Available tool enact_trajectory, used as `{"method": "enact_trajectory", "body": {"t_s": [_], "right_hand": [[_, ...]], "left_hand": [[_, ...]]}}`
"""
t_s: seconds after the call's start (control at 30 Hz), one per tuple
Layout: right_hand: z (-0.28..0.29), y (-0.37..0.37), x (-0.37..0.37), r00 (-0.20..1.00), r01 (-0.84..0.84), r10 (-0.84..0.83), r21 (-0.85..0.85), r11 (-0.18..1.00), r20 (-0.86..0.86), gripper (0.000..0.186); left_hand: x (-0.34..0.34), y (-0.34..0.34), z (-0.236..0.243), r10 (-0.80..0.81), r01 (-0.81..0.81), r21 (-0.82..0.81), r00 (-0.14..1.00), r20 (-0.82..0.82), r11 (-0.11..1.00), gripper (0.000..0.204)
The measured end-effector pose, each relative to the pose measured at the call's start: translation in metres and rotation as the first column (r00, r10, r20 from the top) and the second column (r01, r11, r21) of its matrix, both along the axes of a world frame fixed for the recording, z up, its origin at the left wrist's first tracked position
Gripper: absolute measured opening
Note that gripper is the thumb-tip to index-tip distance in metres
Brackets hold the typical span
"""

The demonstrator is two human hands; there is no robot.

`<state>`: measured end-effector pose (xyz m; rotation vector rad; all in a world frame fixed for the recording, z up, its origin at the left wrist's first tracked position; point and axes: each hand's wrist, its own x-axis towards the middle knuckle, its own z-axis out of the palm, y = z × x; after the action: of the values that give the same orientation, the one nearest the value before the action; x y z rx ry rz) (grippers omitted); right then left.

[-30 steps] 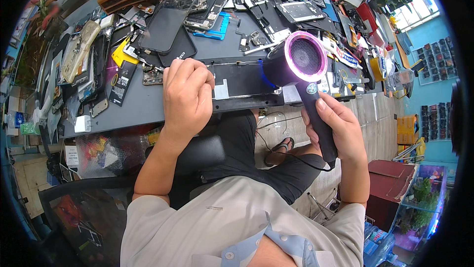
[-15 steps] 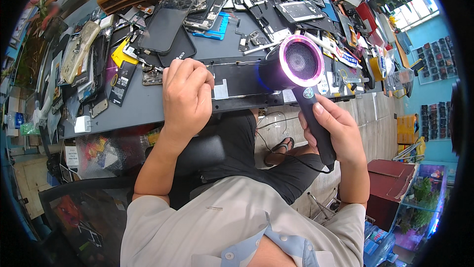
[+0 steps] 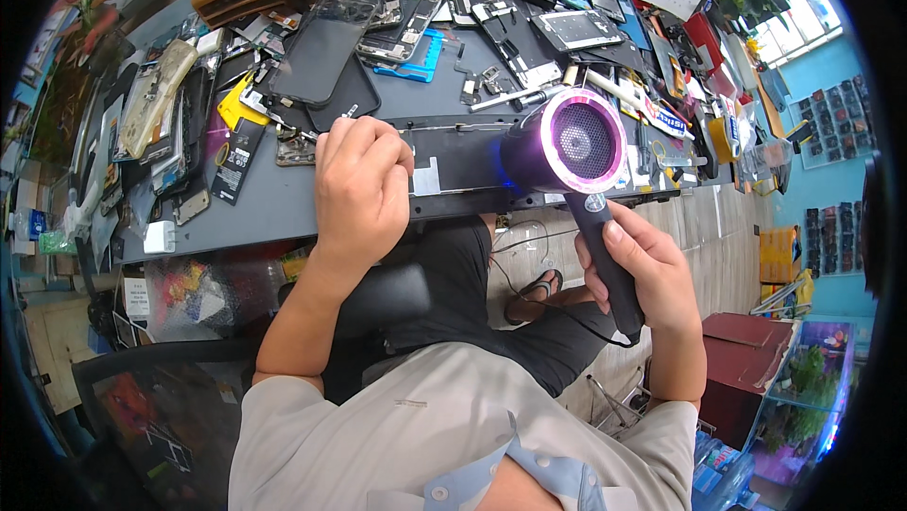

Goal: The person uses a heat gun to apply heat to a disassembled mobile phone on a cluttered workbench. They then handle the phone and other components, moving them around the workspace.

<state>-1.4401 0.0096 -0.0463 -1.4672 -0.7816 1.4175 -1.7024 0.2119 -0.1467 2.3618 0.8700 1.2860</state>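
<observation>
My right hand (image 3: 650, 270) is wrapped round the handle of a black hair dryer (image 3: 612, 261) with a shiny pink-purple ring at its rear grille. The dryer's barrel lies over a long, flat black panel (image 3: 463, 158) at the table's near edge, its outlet end turned left and partly hidden. A pale rectangular patch (image 3: 426, 176) shows on the panel. At the panel's left end, my left hand (image 3: 364, 195) is closed with its fingers curled down. Whatever is between those fingertips is hidden.
Beyond the panel lie dark phone-shaped pieces (image 3: 319, 53), a blue plastic holder (image 3: 420, 59) and opened phone frames (image 3: 515, 39). Stacked parts (image 3: 156, 105) crowd the left, with a white cube-shaped adapter (image 3: 159, 237) near the edge. The dryer's cord (image 3: 567, 320) hangs below its handle.
The hair dryer has come slightly nearer to me and a little to the right, with my right hand round it. My left hand keeps its place at the panel's left end.
</observation>
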Motion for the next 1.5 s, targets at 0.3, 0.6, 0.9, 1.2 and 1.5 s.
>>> {"method": "enact_trajectory", "body": {"t_s": [0.3, 0.6, 0.9, 1.2, 1.5], "right_hand": [[0.0, 0.015, -0.016, 0.997, -0.056, 0.055, -0.024, 0.998, -0.048, 0.051], [0.0, 0.034, -0.032, 0.988, -0.139, 0.137, -0.021, 0.99, -0.07, 0.05], [0.002, 0.045, -0.04, 0.979, -0.197, 0.195, -0.036, 0.98, -0.068, 0.049], [0.003, 0.04, -0.041, 0.968, -0.24, 0.236, -0.036, 0.97, -0.086, 0.048], [-0.003, 0.018, -0.02, 0.993, -0.116, 0.115, -0.015, 0.993, -0.037, 0.052]], "left_hand": [[0.0, 0.001, 0.0, -0.015, 0.015, -0.007, 1.0, 0.012, 1.0, 0.011], [-0.002, 0.003, 0.0, -0.015, 0.015, -0.006, 0.999, 0.049, 1.0, 0.01], [-0.003, 0.004, -0.001, -0.016, 0.016, -0.003, 0.997, 0.07, 1.0, 0.008], [-0.002, 0.006, -0.003, -0.008, 0.006, 0.02, 0.996, 0.092, 1.0, 0.007], [0.0, 0.003, -0.001, 0.008, -0.007, -0.004, 0.997, 0.081, 1.0, 0.011]]}}
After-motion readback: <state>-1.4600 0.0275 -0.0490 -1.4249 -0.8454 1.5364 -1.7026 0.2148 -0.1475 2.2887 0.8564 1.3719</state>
